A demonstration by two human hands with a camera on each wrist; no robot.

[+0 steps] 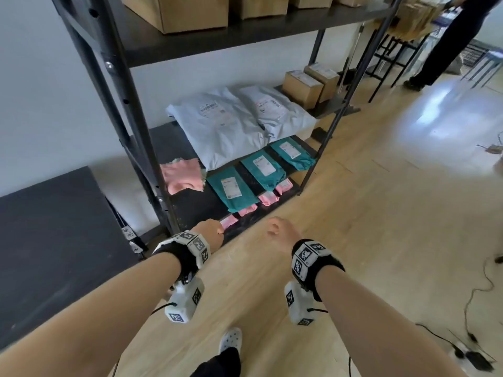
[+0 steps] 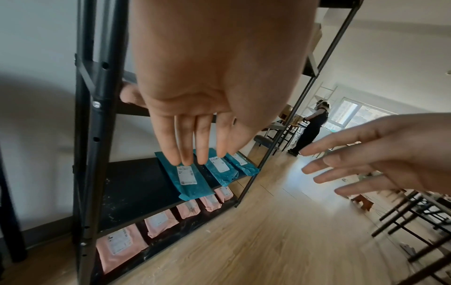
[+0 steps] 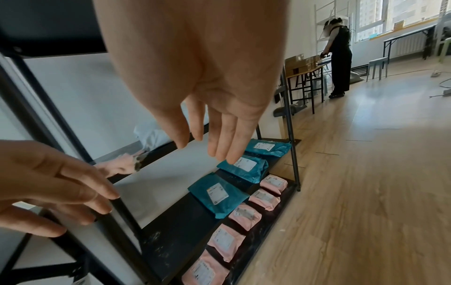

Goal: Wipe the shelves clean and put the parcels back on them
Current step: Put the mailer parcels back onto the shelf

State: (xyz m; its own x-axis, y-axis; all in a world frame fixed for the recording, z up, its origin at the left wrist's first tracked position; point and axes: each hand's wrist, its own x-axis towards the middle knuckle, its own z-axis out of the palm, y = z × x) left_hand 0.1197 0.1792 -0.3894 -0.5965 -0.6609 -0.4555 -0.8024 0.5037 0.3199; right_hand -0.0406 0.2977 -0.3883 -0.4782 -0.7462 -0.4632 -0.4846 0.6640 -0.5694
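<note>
A black metal rack stands before me. Its low shelf (image 1: 190,205) holds two white bag parcels (image 1: 217,123), three teal parcels (image 1: 231,190) (image 2: 192,183) (image 3: 217,194) and a crumpled pink cloth (image 1: 183,175). Several small pink parcels (image 1: 268,198) (image 2: 161,221) (image 3: 225,239) lie in a row on the dusty bottom shelf (image 3: 266,231). My left hand (image 1: 209,231) (image 2: 192,142) hangs by the rack's front-left post, fingers straight, holding nothing. My right hand (image 1: 280,232) (image 3: 214,135) hovers beside it over the floor, also empty with straight fingers.
Cardboard boxes sit on the upper shelf (image 1: 179,12) and at the low shelf's far end (image 1: 302,88). A black table (image 1: 49,235) stands to the left. Another person (image 1: 446,44) works at a far table. Cables (image 1: 479,292) trail on the wooden floor to the right.
</note>
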